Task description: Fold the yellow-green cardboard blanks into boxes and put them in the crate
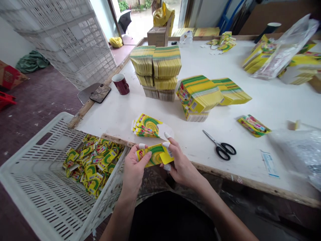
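Observation:
Both hands hold one small yellow-green carton (155,155) just in front of the table's near edge. My left hand (134,169) grips its left end, thumb on top. My right hand (179,164) pinches the right end flap; white finger cots cover several fingertips. Right behind the carton, a small pile of flat cartons (147,126) lies on the white table (250,110). To my left, a white slatted crate (37,187) holds several folded cartons (92,162).
Black-handled scissors (220,146) lie right of my hands. Tall stacks of flat cartons (156,72) and toppled stacks (200,95) stand mid-table. A dark red mug (121,83) and two phones (96,93) sit near the left edge. Plastic bags (298,150) lie at right.

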`<state>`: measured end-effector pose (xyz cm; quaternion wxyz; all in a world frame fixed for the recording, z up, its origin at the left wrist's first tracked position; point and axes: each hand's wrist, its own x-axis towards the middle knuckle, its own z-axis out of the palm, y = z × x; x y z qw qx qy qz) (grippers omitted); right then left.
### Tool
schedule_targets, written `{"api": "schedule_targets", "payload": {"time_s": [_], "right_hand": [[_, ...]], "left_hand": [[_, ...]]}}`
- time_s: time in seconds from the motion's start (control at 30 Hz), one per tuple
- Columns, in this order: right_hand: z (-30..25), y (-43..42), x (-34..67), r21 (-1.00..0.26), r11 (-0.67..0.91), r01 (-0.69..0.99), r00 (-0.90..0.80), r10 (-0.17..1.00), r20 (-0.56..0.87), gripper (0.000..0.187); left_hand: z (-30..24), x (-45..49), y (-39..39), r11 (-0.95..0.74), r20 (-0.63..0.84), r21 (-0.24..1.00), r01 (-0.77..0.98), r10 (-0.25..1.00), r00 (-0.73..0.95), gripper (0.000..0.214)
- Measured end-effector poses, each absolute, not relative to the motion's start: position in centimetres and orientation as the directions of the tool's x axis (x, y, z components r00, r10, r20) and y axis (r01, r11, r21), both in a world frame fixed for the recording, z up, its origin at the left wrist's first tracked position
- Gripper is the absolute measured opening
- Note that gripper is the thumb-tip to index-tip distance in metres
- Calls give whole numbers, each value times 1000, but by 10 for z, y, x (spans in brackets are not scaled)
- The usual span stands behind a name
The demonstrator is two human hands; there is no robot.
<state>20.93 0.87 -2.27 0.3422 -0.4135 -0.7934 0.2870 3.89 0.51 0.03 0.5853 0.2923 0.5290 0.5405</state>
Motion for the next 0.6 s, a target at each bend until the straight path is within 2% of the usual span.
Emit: {"api": "schedule_targets", "payload": {"time_s": [0.23,0.5,0.6], "right_hand": [[-23,7,212,-772,466,432,-409,864,293,47],[-22,10,211,-831,440,340,-308,887,344,5],[-22,11,212,-853,430,296,-277,893,354,8]], "left_hand": [[-3,42,4,237,-299,911,-337,943,-147,33],[-6,43,5,251,-311,896,-366,943,-116,30],[-8,44,4,243,-305,900,-363,944,-125,29]]}}
